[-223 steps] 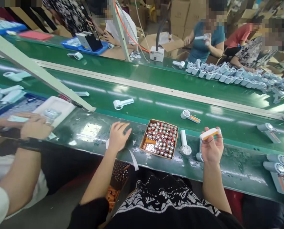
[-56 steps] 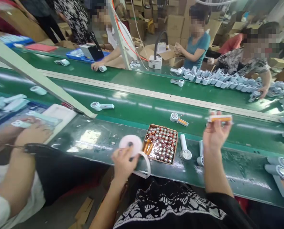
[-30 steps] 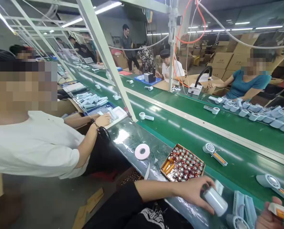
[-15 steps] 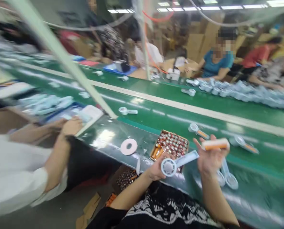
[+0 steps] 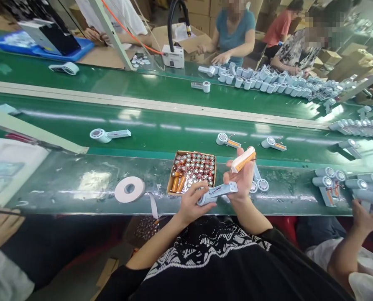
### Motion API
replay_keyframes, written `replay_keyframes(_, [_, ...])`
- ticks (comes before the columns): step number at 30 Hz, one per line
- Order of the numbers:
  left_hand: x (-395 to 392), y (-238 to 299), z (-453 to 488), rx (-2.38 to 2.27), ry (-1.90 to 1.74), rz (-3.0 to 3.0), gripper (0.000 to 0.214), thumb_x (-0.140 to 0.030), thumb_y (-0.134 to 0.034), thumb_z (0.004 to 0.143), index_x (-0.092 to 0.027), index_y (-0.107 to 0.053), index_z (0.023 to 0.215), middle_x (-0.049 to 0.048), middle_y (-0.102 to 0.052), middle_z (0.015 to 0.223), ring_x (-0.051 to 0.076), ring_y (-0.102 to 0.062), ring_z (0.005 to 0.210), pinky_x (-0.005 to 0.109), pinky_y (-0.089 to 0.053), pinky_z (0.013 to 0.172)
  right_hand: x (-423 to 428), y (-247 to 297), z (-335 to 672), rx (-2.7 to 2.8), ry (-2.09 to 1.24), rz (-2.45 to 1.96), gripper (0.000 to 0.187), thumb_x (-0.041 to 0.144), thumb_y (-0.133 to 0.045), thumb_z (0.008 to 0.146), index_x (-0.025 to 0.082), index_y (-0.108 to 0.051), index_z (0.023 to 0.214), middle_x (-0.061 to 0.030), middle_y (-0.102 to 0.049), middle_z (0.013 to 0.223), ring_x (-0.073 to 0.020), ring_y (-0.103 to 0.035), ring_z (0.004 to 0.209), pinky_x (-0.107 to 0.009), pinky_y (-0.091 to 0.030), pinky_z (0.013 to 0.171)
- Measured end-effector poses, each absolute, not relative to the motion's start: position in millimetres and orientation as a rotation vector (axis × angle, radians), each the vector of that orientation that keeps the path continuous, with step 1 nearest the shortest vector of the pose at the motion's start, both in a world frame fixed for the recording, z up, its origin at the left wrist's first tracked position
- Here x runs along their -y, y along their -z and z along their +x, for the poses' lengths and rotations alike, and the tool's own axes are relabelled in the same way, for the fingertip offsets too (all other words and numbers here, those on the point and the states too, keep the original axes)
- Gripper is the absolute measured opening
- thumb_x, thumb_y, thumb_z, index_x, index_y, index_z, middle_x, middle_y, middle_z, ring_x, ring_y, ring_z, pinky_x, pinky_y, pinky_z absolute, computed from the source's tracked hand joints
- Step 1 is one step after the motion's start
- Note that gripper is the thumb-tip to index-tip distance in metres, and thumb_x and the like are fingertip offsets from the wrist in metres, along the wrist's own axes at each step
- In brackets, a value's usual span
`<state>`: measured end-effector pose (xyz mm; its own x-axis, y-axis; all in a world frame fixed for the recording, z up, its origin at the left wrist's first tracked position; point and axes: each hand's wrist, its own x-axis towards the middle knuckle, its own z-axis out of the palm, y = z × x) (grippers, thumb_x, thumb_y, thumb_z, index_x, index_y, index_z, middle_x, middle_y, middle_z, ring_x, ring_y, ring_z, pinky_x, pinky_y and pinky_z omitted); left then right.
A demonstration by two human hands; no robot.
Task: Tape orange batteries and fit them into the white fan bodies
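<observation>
My left hand is closed around the round head of a light blue handheld fan housing. The housing's open handle points right, and its tip reaches my right hand. In that hand I hold an orange cylindrical battery with a white strip along one side, tilted up to the right between thumb and fingers. Just beyond my left hand sits a cardboard box of upright batteries, a few lying on their sides. Partly hidden behind my right wrist, another fan housing lies on the table.
A roll of white tape lies left of the box, its loose end hanging over the table edge. Fan housings lie along the green conveyor belt. Co-workers' hands are at both sides, one near stacked fans at right.
The view has swung right. The fan housing has turned from facing me to showing its open handle, whose tip now meets my right hand. The battery stays in my right hand.
</observation>
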<state>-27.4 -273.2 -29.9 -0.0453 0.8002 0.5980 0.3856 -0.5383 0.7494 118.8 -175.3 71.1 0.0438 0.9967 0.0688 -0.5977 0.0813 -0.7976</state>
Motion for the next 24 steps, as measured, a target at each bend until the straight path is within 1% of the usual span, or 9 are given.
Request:
replay_keyframes(3, [266.0,22.5,-28.1,-1.324,-1.633,2.245,0.033,-0.029,-0.079,0.096,-0.021,-0.071,0.127,0.0142,-0.072,0.127,0.028,-0.07,0.124,0.045,-0.063,0.105,183.9,-74.9,115.4,0.871,-1.329,-0.694,0.069,0.07,-0.074,0.089,0.04,-0.051,0.147,-0.0064,-0.072,0.14,-0.0183,-0.071,0.076,-0.024,-0.054,0.04])
replay_keyframes(7, [259.4,11.8,-24.7,-1.286,-1.561,2.314,0.026,-0.015,-0.065,0.102,-0.018,-0.071,0.127,0.0144,-0.073,0.126,0.03,-0.057,0.141,0.053,-0.056,0.115,193.6,-73.7,113.4,0.941,-1.257,-0.705,0.078,0.078,-0.079,0.079,0.042,-0.049,0.141,-0.0052,-0.079,0.113,-0.0248,-0.074,0.073,-0.041,-0.066,0.052])
replay_keyframes(10, [248.3,0.4,-28.9,-1.198,-1.411,2.096,0.021,-0.012,-0.061,0.102,-0.02,-0.077,0.114,0.0127,-0.073,0.128,0.029,-0.061,0.137,0.054,-0.053,0.117,197.1,-68.0,111.5,0.97,-1.247,-0.685,0.08,0.079,-0.086,0.071,0.04,-0.052,0.131,-0.0043,-0.078,0.097,-0.0299,-0.076,0.077,-0.05,-0.068,0.059])
replay_keyframes(12, [235.2,-7.3,-38.8,-1.066,-1.265,1.95,0.015,-0.016,-0.067,0.1,-0.022,-0.08,0.104,0.0112,-0.073,0.132,0.028,-0.066,0.131,0.051,-0.055,0.114,197.5,-62.9,110.3,0.998,-1.245,-0.674,0.079,0.078,-0.089,0.066,0.038,-0.053,0.124,-0.0046,-0.076,0.094,-0.033,-0.077,0.081,-0.054,-0.068,0.061])
replay_keyframes(14, [219.4,-13.2,-52.5,-0.915,-1.127,1.83,0.007,-0.022,-0.076,0.096,-0.023,-0.082,0.098,0.0096,-0.073,0.132,0.027,-0.069,0.126,0.048,-0.056,0.112,197.4,-57.7,109.1,1.02,-1.214,-0.679,0.082,0.08,-0.089,0.064,0.04,-0.052,0.126,-0.0054,-0.075,0.097,-0.0358,-0.077,0.088,-0.058,-0.068,0.062])
replay_keyframes(16, [203.7,-16.3,-65.7,-0.814,-1.046,1.735,0.005,-0.028,-0.081,0.093,-0.023,-0.083,0.095,0.0087,-0.075,0.128,0.026,-0.07,0.125,0.047,-0.055,0.113,196.1,-53.6,107.9,1.027,-1.15,-0.689,0.089,0.083,-0.086,0.064,0.044,-0.048,0.135,-0.0065,-0.074,0.109,-0.0375,-0.076,0.096,-0.06,-0.068,0.065])
replay_keyframes(19, [180.7,-16.1,-80.2,-0.789,-1.055,1.702,0.013,-0.033,-0.077,0.096,-0.022,-0.081,0.091,0.0088,-0.076,0.123,0.026,-0.069,0.127,0.048,-0.054,0.114,183.8,-50.8,107.5,1.026,-1.043,-0.643,0.097,0.082,-0.082,0.071,0.048,-0.036,0.149,-0.0079,-0.072,0.124,-0.0366,-0.077,0.099,-0.058,-0.069,0.07])
replay_keyframes(21, [160.6,-14.7,-88.3,-0.922,-1.07,1.78,0.015,-0.032,-0.071,0.099,-0.02,-0.08,0.096,0.0093,-0.077,0.124,0.025,-0.07,0.124,0.044,-0.056,0.111,160.1,-50.6,109.5,1.052,-0.979,-0.598,0.096,0.077,-0.08,0.078,0.048,-0.029,0.154,-0.0088,-0.072,0.129,-0.0335,-0.078,0.096,-0.054,-0.069,0.074])
replay_keyframes(24, [115.6,-12.4,-104.2,-1.373,-0.971,1.961,0.018,-0.027,-0.064,0.101,-0.019,-0.079,0.106,0.0085,-0.076,0.128,0.022,-0.071,0.119,0.038,-0.056,0.109,96.3,-47.1,115.6,1.228,-0.957,-0.623,0.086,0.071,-0.071,0.092,0.045,-0.023,0.158,-0.0103,-0.067,0.146,-0.0287,-0.079,0.101,-0.047,-0.069,0.081])
